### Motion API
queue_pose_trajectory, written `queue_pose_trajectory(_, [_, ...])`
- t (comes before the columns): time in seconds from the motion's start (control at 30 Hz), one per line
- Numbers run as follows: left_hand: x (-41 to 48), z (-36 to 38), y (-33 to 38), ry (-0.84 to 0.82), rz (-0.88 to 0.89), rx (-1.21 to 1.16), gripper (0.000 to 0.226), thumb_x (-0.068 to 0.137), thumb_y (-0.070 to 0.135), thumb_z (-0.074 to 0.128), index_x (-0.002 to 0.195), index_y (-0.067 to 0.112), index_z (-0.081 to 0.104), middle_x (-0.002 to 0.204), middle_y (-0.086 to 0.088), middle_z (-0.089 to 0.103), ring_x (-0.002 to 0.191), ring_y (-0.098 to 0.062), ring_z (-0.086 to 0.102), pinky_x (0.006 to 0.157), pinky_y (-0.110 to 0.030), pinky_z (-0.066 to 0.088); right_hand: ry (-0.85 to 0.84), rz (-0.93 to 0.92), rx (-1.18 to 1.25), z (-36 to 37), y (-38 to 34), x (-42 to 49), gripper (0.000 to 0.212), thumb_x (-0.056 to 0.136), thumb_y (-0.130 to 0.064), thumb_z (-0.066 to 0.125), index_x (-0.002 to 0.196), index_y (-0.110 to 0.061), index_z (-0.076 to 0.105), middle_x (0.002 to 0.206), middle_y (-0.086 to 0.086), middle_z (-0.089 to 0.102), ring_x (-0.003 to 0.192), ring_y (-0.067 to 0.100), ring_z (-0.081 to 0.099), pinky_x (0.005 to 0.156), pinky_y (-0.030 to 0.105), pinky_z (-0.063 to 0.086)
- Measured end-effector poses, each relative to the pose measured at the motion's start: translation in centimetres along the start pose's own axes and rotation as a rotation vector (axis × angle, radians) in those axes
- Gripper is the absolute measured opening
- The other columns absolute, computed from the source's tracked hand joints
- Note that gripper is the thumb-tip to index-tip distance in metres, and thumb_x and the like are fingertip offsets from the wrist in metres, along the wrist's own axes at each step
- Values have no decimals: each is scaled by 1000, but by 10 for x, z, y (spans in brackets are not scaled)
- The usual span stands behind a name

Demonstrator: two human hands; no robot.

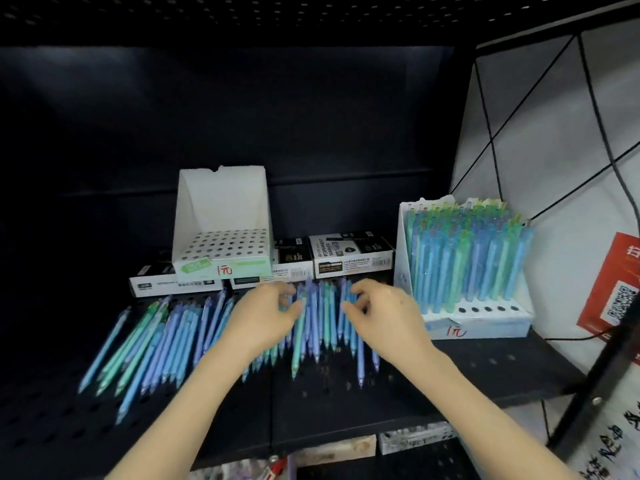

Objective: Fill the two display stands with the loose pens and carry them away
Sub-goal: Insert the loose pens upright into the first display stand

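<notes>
Several loose blue, green and purple pens [156, 344] lie spread across the black perforated shelf [346, 403]. An empty white display stand [221, 202] with a holed base sits on marker boxes at the back. A second white stand [460, 320] at the right is almost full of upright pens, with a front row of holes bare. My left hand [263, 317] and my right hand [384, 313] hover over the middle of the pen pile, fingers curled and touching pens; whether either one grips a pen is unclear.
Black and white marker boxes [349, 258] line the back of the shelf under and beside the empty stand. A white wall panel with black cords and a red sign [613, 292] stands at the right. Packaged goods show on the shelf below [412, 441].
</notes>
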State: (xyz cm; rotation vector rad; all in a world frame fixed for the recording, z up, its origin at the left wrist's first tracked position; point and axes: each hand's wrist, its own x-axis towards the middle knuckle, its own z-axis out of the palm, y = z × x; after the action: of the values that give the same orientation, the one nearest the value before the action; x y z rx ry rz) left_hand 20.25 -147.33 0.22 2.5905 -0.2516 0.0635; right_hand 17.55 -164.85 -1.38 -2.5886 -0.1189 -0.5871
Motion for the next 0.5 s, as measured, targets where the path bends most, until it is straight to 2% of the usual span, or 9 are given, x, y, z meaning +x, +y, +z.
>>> queue_pose_trajectory(0.1, [-1, 6, 4, -78, 2, 4, 53, 88, 41, 57, 133, 16, 47, 124, -3, 58, 109, -16, 56, 95, -29, 45, 4, 31, -44, 20, 0, 12, 36, 92, -38, 51, 121, -17, 56, 103, 0, 67, 97, 19, 61, 77, 30, 48])
queue_pose_trajectory(0.17, [1, 12, 9, -72, 30, -2, 63, 85, 42, 62, 138, 16, 41, 132, -3, 54, 116, -17, 53, 98, -29, 43, 23, 55, -16, 28, 1, 12, 35, 90, -38, 53, 118, -16, 58, 105, 2, 67, 99, 21, 60, 78, 32, 48])
queue_pose_trajectory(0.23, [5, 17, 14, -46, 29, -16, 71, 80, 39, 68, 140, 17, 38, 136, -4, 51, 121, -17, 50, 100, -27, 41, 43, 57, 23, 31, 4, 9, 37, 89, -38, 55, 118, -17, 60, 105, 2, 67, 100, 22, 59, 79, 32, 48])
queue_pose_trajectory(0.3, [10, 21, 17, -25, -6, -54, 75, 76, 32, 73, 140, 17, 37, 135, -5, 51, 120, -18, 51, 94, -23, 40, 45, 44, 38, 31, 5, 6, 38, 88, -38, 57, 119, -17, 59, 106, 2, 66, 102, 22, 58, 81, 32, 47])
queue_pose_trajectory(0.5, [16, 28, 18, 31, -73, -178, 64, 80, 12, 68, 138, 11, 40, 136, -7, 48, 108, -16, 53, 77, -14, 34, 14, 36, 61, 30, 7, 4, 43, 85, -32, 62, 125, -18, 56, 115, 1, 63, 108, 20, 55, 89, 30, 44])
